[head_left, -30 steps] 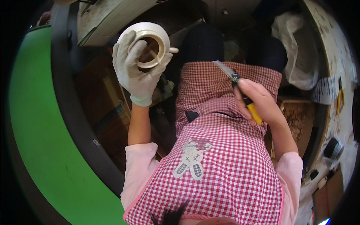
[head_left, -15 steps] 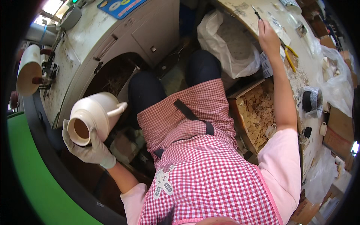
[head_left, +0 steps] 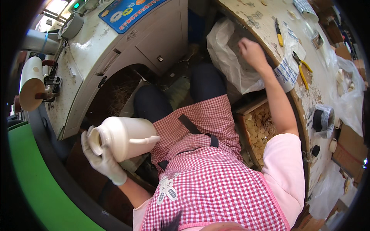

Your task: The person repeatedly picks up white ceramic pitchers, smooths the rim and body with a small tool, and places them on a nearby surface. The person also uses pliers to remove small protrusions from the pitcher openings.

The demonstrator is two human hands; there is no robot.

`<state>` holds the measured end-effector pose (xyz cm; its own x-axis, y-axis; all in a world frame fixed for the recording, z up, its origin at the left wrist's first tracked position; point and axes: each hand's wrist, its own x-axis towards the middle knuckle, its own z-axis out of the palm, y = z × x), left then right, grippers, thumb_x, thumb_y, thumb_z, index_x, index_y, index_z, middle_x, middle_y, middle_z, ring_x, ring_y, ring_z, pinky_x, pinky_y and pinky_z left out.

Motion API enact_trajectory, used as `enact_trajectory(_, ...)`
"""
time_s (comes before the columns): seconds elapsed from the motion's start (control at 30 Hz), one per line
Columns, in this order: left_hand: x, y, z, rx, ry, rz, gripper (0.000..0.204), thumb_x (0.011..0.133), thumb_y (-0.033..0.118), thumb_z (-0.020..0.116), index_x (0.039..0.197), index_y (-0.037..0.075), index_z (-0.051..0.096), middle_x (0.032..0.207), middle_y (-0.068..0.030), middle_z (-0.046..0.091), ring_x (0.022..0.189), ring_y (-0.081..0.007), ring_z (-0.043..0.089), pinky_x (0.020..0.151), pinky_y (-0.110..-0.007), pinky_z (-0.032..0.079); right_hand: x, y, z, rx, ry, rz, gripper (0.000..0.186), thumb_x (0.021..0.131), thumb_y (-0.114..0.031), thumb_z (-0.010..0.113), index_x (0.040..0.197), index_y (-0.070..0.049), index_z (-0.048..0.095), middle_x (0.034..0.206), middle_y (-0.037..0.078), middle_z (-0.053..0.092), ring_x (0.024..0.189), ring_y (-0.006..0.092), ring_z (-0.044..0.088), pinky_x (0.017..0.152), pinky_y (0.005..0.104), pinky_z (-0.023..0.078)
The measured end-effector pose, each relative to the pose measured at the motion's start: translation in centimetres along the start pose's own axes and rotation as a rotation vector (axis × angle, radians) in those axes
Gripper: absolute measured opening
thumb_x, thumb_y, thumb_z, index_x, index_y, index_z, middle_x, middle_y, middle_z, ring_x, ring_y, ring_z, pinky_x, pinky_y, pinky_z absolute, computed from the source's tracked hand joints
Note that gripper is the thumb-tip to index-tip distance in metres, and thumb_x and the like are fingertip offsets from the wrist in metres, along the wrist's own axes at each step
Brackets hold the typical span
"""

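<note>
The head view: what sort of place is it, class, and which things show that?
Probably a workshop or small factory. Yellow-handled pliers lie on a worn worktable, an open box nearby holds many pale scraps, and the person's gloved left hand holds a cream-coloured jug.

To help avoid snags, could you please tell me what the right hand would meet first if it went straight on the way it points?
The right hand would probably meet the white plastic bag first, though depth is unclear.

Red gingham apron [head_left: 216, 181], pink sleeves [head_left: 284, 163].
</note>
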<state>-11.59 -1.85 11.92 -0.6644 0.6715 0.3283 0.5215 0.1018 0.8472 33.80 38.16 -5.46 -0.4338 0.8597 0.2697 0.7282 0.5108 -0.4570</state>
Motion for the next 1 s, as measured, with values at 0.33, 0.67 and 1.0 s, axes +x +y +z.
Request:
enact_trajectory(0.33, 0.6, -1.2, 2.4, -0.124, -0.004, 0.006, 0.088, 0.089, 0.035, 0.081, 0.155, -0.006, 0.039, 0.149, -0.0236, 0.053, 0.137, -0.0342, 0.052, 0.118, -0.046, 0.04, -7.0, 12.5, 11.4, -0.326, -0.246, 0.35, 0.022, 0.081, -0.006, 0.07, 0.101, -0.011, 0.077, 0.114, 0.019, 0.064, 0.108, 0.0393, 0.065, 0.095, 0.0462, 0.055)
enact_trajectory(0.67, 0.3, -1.1, 2.5, -0.091, -0.027, 0.095, 0.091, 0.087, 0.032, 0.082, 0.157, -0.004, 0.037, 0.149, -0.0237, 0.053, 0.136, -0.0328, 0.054, 0.117, -0.045, 0.04, -7.5, 9.1, 11.0, -0.409, -0.165, 0.405, 0.016, 0.089, -0.019, 0.067, 0.096, -0.015, 0.081, 0.125, 0.017, 0.065, 0.113, 0.0377, 0.065, 0.098, 0.0474, 0.053)
enact_trajectory(1.0, -2.1, 1.3, 1.1, 0.036, -0.022, 0.297, 0.092, 0.093, 0.041, 0.078, 0.159, -0.005, 0.034, 0.145, -0.0237, 0.058, 0.134, -0.0367, 0.056, 0.114, -0.048, 0.045, -10.3, -3.5, 2.3, -0.156, 0.365, 0.34, 0.014, 0.085, -0.022, 0.079, 0.093, -0.011, 0.079, 0.128, 0.015, 0.063, 0.117, 0.0366, 0.058, 0.098, 0.0483, 0.048)
